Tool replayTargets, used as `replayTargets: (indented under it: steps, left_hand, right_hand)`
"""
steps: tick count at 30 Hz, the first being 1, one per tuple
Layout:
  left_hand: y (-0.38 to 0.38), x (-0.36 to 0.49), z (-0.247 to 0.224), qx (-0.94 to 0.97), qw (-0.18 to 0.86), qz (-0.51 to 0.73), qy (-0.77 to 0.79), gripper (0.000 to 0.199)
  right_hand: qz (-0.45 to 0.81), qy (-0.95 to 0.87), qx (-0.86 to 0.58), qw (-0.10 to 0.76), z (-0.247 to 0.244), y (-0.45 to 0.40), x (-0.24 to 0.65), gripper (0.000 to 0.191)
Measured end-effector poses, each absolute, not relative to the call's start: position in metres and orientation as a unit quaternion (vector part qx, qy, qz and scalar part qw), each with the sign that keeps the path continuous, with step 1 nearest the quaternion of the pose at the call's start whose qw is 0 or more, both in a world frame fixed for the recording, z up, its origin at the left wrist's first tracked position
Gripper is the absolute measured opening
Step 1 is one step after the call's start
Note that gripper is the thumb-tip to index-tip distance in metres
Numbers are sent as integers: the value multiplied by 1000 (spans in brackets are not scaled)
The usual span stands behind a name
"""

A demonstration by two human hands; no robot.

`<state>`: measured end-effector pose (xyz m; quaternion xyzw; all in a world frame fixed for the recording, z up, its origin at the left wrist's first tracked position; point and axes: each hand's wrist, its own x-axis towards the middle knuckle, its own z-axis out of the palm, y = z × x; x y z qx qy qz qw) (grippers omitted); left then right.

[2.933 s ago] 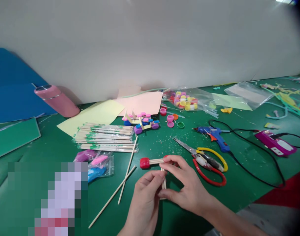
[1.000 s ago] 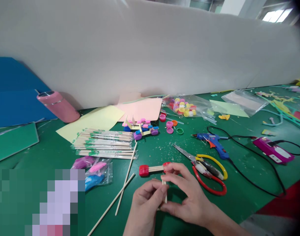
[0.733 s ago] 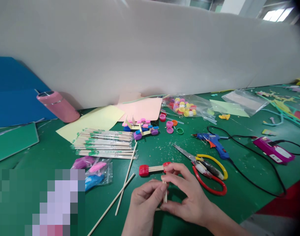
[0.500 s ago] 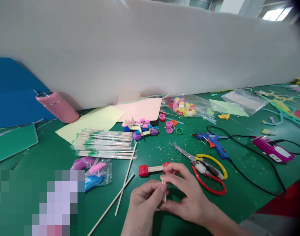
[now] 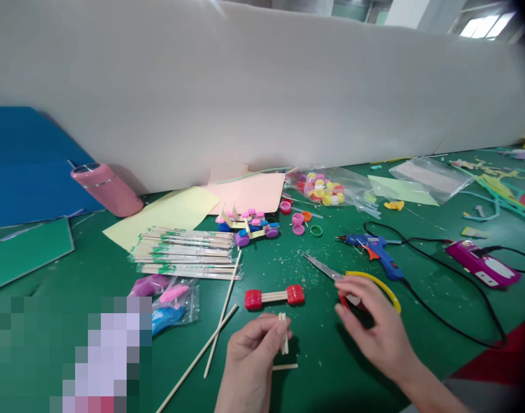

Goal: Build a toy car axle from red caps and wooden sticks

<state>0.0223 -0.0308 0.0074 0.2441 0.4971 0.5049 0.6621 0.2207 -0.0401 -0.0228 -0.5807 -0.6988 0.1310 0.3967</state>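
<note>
My left hand pinches a few short wooden sticks upright between thumb and fingers, low in the middle. Another short stick lies on the table just right of that hand. Behind it rests a dumbbell shape with two red ends joined by sticks. My right hand is over the handles of the scissors, thumb and fingers apart around the red handle; whether it touches them is unclear. Two long sticks cross left of my left hand.
Bagged sticks, small coloured models, and clay packets lie left of centre. A blue glue gun with a black cord sits at the right. Farther back are a pink bottle and bagged caps.
My right hand has left the short sticks and moved right to the scissors, uncovering the red dumbbell's right end. My left hand still holds the sticks. The view has shifted slightly.
</note>
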Motion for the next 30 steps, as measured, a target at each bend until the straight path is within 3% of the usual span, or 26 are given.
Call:
replayTargets:
  steps: [2, 7, 11, 16, 20, 23, 27, 30]
  left_hand:
    - [-31, 21, 6, 264, 654, 519, 483, 13]
    - [-32, 14, 2, 396, 595, 544, 441, 2]
    - [-33, 9, 2, 502, 516, 548, 427, 9]
    - [-36, 5, 4, 613, 401, 545, 409, 20]
    - [-36, 3, 6, 670, 323, 548, 382, 26]
    - [-36, 1, 7, 698, 292, 538, 371, 28]
    - [-35, 0, 5, 704, 280, 533, 376, 27]
    - [-34, 1, 3, 705, 280, 528, 381, 26]
  right_hand:
    - [106, -654, -645, 381, -32, -43, 244, 18]
    - [108, -652, -703, 261, -50, -48, 281, 31]
    - [161, -662, -712, 168, -45, -44, 283, 41]
    - [139, -654, -739, 86, -38, -32, 276, 47]
    - [140, -642, -747, 99, -40, -32, 278, 39]
    - [175, -641, -731, 155, -35, -39, 281, 37]
    - [273, -654, -660, 251, -13, -49, 270, 40]
    - [350, -662, -603, 275, 10, -55, 251, 41]
